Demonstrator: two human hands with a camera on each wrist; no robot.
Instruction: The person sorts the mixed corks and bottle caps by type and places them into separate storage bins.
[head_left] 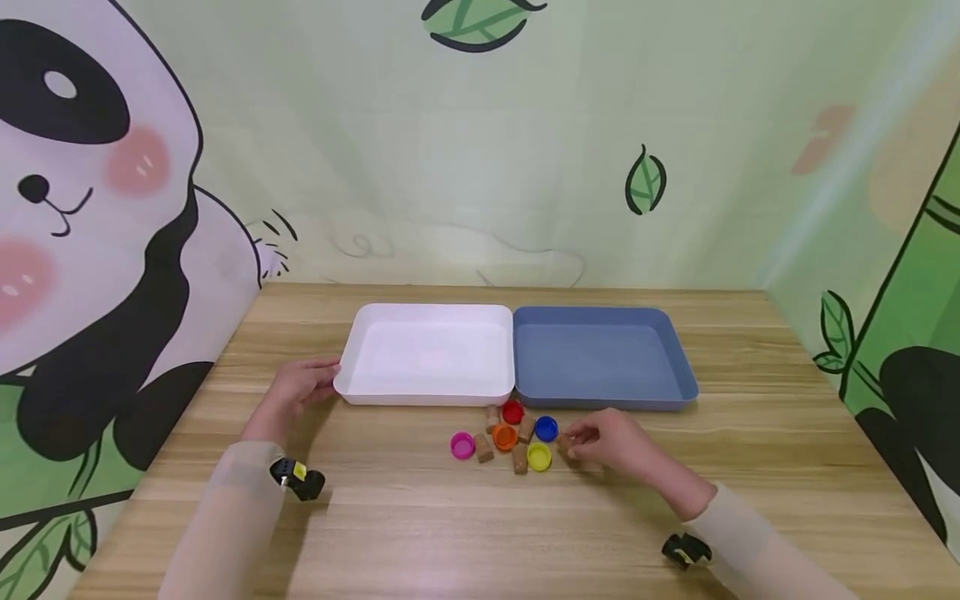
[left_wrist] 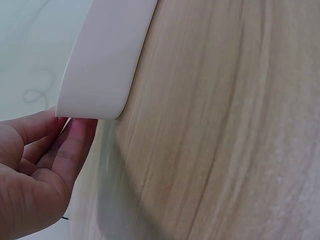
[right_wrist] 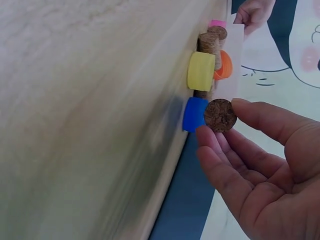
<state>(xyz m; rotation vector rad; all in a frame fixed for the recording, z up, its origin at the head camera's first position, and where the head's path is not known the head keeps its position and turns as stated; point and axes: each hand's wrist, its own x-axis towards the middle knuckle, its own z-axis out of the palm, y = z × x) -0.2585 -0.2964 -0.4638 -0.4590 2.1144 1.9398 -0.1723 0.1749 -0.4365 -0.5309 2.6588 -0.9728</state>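
Note:
Beside the blue-grey tray's near edge, my right hand (head_left: 611,443) pinches a cork stopper (right_wrist: 220,115) between thumb and fingertips. In the right wrist view its round end shows, right by a blue bottle cap (right_wrist: 194,114). On the other side, my left hand (head_left: 296,390) touches the left end of the white tray (left_wrist: 100,65) with its fingertips, some of them hidden by the wall. Several corks (head_left: 520,458) lie on the table among a yellow cap (head_left: 539,457), an orange cap (head_left: 505,437), a red cap (head_left: 513,412) and a magenta cap (head_left: 462,446).
The white tray and the blue-grey tray (head_left: 600,354) stand side by side toward the back of the wooden table (head_left: 420,533). Behind the table hangs a green backdrop (head_left: 450,167) printed with a panda and leaves. Each wrist carries a small black camera (head_left: 297,477).

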